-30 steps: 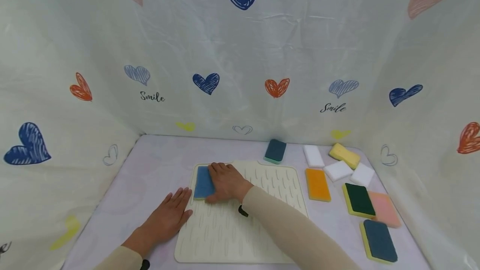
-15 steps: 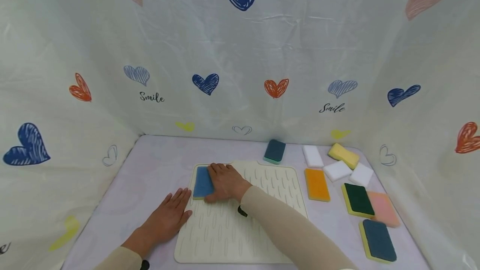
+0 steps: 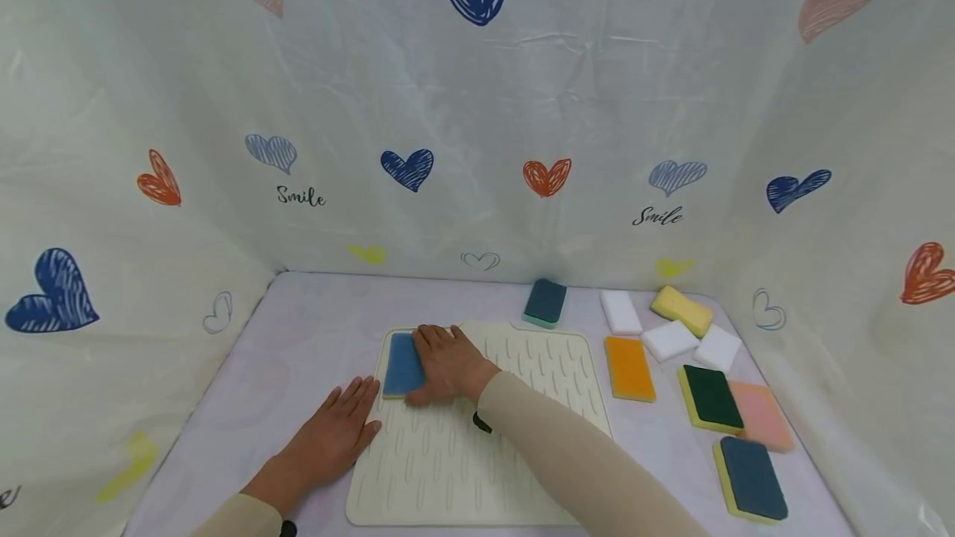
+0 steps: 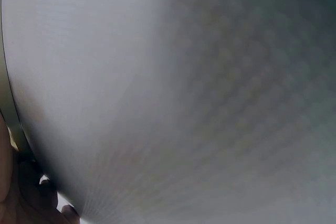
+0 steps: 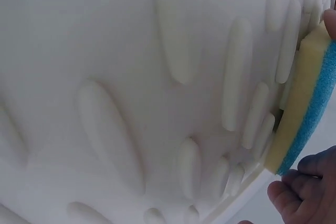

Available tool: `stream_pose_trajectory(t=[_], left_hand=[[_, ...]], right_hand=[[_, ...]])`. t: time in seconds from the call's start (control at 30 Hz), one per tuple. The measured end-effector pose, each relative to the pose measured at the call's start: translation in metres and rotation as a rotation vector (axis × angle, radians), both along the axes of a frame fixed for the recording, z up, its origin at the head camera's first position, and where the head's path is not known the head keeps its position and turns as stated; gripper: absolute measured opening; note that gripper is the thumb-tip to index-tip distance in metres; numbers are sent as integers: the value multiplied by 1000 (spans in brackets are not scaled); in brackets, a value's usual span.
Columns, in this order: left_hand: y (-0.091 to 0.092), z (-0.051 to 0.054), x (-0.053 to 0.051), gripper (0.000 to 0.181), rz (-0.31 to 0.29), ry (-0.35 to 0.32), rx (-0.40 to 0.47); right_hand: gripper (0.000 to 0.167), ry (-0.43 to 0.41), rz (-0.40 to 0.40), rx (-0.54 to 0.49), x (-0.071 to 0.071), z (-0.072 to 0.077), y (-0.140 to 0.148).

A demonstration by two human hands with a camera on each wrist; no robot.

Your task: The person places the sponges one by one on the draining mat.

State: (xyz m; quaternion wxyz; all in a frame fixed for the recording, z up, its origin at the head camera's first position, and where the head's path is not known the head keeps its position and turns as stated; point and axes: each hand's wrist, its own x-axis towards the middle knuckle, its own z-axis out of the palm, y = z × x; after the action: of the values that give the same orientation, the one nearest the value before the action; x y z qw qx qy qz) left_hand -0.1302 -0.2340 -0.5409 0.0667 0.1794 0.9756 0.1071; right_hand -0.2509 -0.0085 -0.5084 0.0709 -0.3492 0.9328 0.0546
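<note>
A blue-topped sponge with a yellow underside (image 3: 403, 365) lies in the far left corner of the cream ribbed mat (image 3: 462, 471). My right hand (image 3: 446, 365) grips its right part, thumb at the near edge and fingers at the far edge; the right wrist view shows the sponge (image 5: 300, 106) between thumb and fingers (image 5: 310, 187). Flat on the table, my left hand (image 3: 333, 435) has its fingertips against the mat's left edge. The left wrist view is mostly a blurred pale surface, with part of the hand (image 4: 31, 192) low at left.
A dark green sponge (image 3: 545, 302) lies behind the mat. To its right are an orange sponge (image 3: 630, 369), several white blocks (image 3: 670, 341), a yellow sponge (image 3: 682, 310), a green-topped sponge (image 3: 711, 399), a pink one (image 3: 763, 417) and a dark blue-topped one (image 3: 752, 477). Heart-patterned sheeting (image 3: 477, 89) surrounds the table.
</note>
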Motion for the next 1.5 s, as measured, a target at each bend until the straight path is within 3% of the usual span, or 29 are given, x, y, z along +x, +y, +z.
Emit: stream_pose_trajectory(t=[0.4, 0.7, 1.03, 1.33, 1.5], left_hand=[[1, 0, 0, 66, -9, 15, 9], [0, 2, 1, 67, -5, 5, 29], [1, 0, 1, 68, -6, 5, 36], [0, -1, 1, 68, -25, 31, 85], [0, 0, 1, 68, -16, 32, 60]], right_hand=[[117, 96, 38, -20, 4, 6, 14], [112, 127, 61, -10, 12, 19, 57], [109, 186, 8, -60, 8, 33, 140], [108, 324, 21, 3, 13, 40, 233], [108, 300, -39, 61, 14, 44, 283]])
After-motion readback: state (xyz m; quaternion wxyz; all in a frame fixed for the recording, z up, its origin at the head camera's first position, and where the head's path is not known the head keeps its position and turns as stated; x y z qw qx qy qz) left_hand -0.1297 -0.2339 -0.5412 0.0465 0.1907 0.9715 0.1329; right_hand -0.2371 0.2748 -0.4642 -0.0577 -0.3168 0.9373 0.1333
